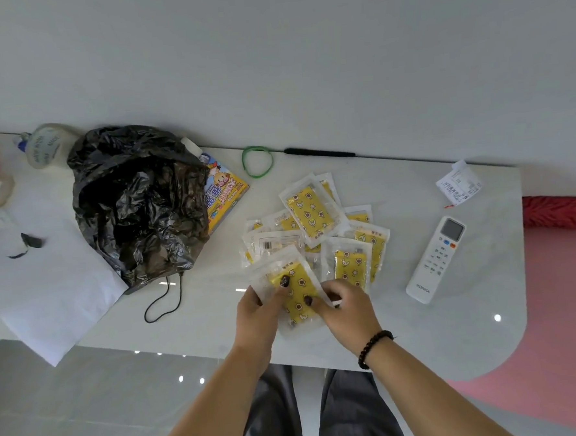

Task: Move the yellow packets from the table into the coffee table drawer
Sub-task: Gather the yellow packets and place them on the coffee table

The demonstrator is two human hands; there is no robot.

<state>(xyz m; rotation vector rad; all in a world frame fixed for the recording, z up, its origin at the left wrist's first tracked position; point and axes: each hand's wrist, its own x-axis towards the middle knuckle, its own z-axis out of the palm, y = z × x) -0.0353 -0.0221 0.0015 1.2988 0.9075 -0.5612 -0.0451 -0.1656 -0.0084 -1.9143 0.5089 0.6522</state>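
Several yellow packets in clear wrappers, printed with stars and moons, lie in a loose pile on the white table. My left hand and my right hand both grip the nearest yellow packet at the front of the pile, thumbs on top. Another packet lies just beyond my right hand. No drawer is in view.
A crumpled black plastic bag sits left of the pile, over a colourful booklet. A white remote lies to the right, a receipt beyond it. A green band, white paper and bottles also rest here.
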